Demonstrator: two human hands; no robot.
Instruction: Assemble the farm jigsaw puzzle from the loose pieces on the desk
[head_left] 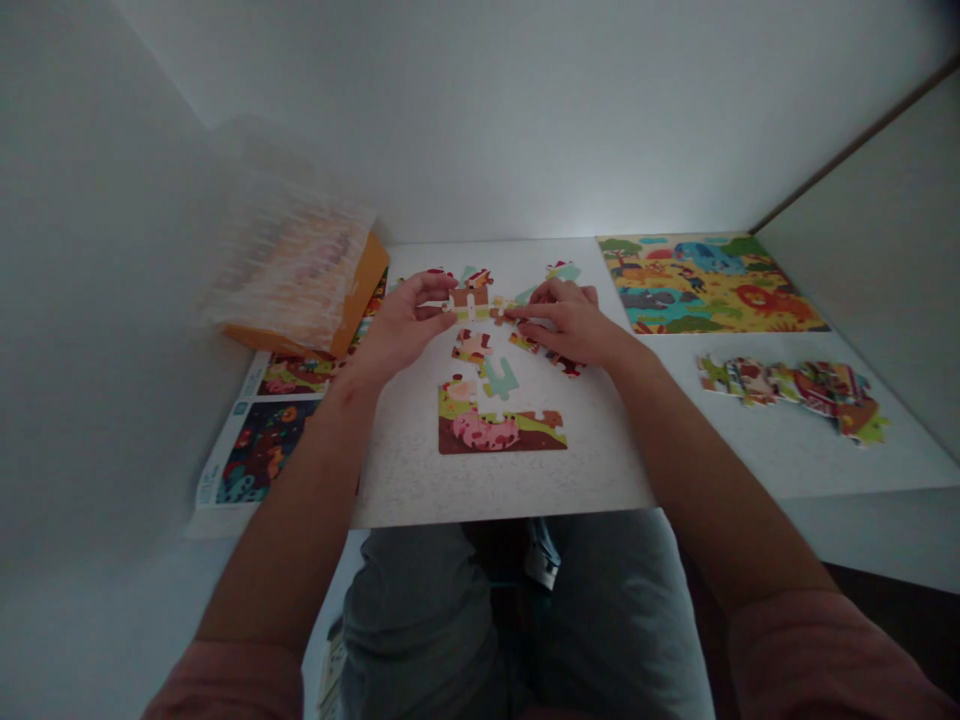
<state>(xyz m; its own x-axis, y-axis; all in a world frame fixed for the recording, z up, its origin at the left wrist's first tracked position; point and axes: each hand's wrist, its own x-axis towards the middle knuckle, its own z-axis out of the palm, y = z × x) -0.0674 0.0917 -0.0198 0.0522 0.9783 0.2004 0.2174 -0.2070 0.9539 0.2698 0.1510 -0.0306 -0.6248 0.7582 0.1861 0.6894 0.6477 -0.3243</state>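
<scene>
My left hand (pixel 405 325) has its thumb and index finger at the left edge of a brown-and-cream puzzle section (pixel 471 304). To the right, my right hand (pixel 571 322) reaches a finger to a small brown-and-yellow puzzle piece (pixel 500 313), which lies beside that section. Its other fingers are curled over more pieces, partly hiding them. Nearer to me lies a joined corner (pixel 487 432) with a pink pig. Between it and my hands are a pale green piece (pixel 500 378) and a piece with a brown-and-pink animal (pixel 472 346).
At the left, an orange box (pixel 367 285) with clear plastic wrap (pixel 292 265) rests on printed picture sheets (pixel 270 440). A finished animal puzzle (pixel 712 285) lies at the back right. Several overlapping pieces (pixel 795 390) are in front of it. The table's front edge (pixel 510 520) is above my lap.
</scene>
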